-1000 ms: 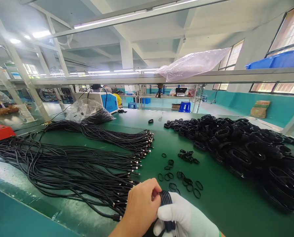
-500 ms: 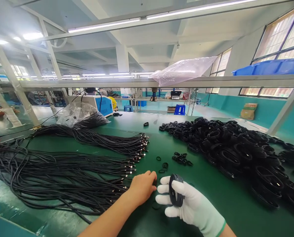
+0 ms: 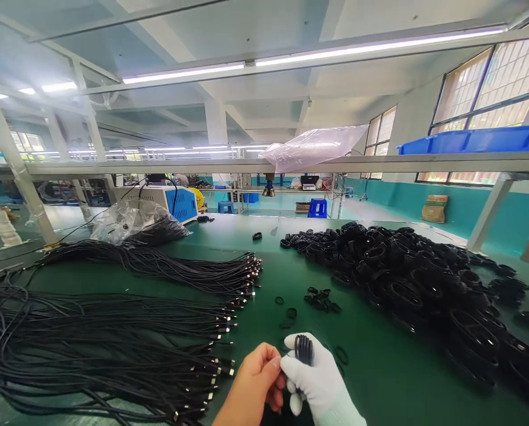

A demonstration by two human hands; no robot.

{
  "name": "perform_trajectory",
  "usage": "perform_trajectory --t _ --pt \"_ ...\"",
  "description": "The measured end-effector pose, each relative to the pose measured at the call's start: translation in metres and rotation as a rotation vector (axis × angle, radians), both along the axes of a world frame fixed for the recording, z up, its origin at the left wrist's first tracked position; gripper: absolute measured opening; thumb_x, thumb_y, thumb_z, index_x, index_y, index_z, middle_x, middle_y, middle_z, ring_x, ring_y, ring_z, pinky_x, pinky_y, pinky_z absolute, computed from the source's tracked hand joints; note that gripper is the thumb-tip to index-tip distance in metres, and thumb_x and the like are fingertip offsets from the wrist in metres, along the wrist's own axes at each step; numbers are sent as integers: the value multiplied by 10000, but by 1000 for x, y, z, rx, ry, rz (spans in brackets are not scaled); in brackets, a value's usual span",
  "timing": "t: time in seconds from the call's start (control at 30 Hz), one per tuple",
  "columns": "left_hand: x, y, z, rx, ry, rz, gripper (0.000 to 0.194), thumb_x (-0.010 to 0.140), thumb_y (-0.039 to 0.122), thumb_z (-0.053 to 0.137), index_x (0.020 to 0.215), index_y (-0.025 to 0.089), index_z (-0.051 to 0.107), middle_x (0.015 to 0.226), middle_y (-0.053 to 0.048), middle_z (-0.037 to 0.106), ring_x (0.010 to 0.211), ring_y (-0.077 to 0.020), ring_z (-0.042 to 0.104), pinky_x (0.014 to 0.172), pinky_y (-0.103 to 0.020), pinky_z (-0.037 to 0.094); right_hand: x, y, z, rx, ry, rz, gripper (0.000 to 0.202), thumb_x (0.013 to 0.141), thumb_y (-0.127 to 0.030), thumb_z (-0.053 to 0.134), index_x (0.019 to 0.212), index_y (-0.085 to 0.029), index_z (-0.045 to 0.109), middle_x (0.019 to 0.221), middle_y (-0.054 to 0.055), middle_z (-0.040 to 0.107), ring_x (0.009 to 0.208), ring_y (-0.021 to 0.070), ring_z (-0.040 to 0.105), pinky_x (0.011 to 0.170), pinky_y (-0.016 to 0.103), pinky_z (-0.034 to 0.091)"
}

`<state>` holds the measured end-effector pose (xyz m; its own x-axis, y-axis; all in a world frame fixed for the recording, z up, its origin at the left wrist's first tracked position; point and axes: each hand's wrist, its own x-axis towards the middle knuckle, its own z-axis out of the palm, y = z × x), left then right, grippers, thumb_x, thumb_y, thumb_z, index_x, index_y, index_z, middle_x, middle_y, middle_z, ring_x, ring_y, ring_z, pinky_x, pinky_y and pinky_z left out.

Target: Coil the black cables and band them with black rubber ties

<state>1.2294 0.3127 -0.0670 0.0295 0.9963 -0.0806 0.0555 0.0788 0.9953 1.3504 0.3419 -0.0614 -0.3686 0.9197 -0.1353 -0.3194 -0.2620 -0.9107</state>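
Note:
A coiled black cable [image 3: 303, 349] is in my right hand [image 3: 320, 378], which wears a white glove. The gloved fingers wrap round the coil and its loops stand up between thumb and forefinger. My bare left hand [image 3: 261, 378] touches the glove at the coil's left side, thumb and fingers pinched together. Whatever is in that pinch is hidden. Small black bands [image 3: 292, 313] lie on the green table just beyond my hands, and a small heap of similar black pieces [image 3: 322, 299] lies a little farther right.
Straight black cables [image 3: 113, 331] with metal plugs spread over the left side. A large pile of coiled cables [image 3: 406, 284] covers the right. At the back stand a clear plastic bag [image 3: 122, 222] and a blue-and-white machine [image 3: 180, 204]. A shelf rail [image 3: 202, 168] crosses above the table.
My left hand has come to the gloved hand and closed in a pinch against it. My right hand has turned the coil and closed more round it. The view has tilted up slightly.

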Motion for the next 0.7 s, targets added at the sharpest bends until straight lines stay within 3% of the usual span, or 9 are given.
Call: perform_trajectory --t 0.13,0.23,0.3,0.37,0.4,0.5,0.57,0.7 --pt "-3 1 -12 47 -44 86 413 667 572 631 641 196 462 488 53 486 426 -88 421 395 -200 299 7 -10 4 -204 364 117 420 595 -314 766 912 -170 532 549 -41 560 404 66 444 351 165 270" --pt "-11 -10 1 42 -191 104 421 674 619 555 686 213 445 608 30 557 392 -70 376 361 -200 277 17 -16 12 -284 509 329 417 531 -281 811 875 -170 602 637 -19 563 481 50 461 422 153 264" --pt "-17 -20 16 7 -371 -6 399 655 599 539 698 218 427 667 24 577 335 -43 317 341 -201 226 21 -17 14 -207 518 461 392 509 -301 819 826 -161 635 630 -5 559 467 43 442 448 164 264" --pt "-23 -28 32 -25 -405 -180 311 647 491 563 682 214 426 595 33 564 323 -38 280 363 -202 195 22 -15 13 -103 502 545 376 507 -328 810 792 -151 641 602 4 553 441 48 421 433 181 242" --pt "-27 -30 39 -25 -282 -236 238 663 416 558 677 212 437 545 41 554 341 -51 288 384 -205 197 22 -13 10 -58 486 575 369 515 -338 800 787 -150 636 589 3 549 423 52 415 416 189 231" --pt "-35 -33 58 26 383 -246 26 690 220 534 667 210 527 508 53 578 455 -106 402 474 -216 263 19 -8 3 -4 436 609 347 530 -328 769 785 -160 603 550 -26 530 362 52 411 367 186 238" --pt "-39 -34 67 52 715 -252 60 674 178 593 646 228 610 580 52 618 604 -146 509 565 -228 320 20 -6 3 -9 342 597 301 540 -277 734 767 -156 577 530 -38 525 353 51 427 355 174 254" --pt "-44 -38 78 54 898 -289 195 580 229 759 760 297 724 772 34 618 781 -199 568 646 -244 378 22 -6 17 14 -90 383 299 583 -137 580 878 -154 538 497 -49 542 388 73 453 370 174 329"
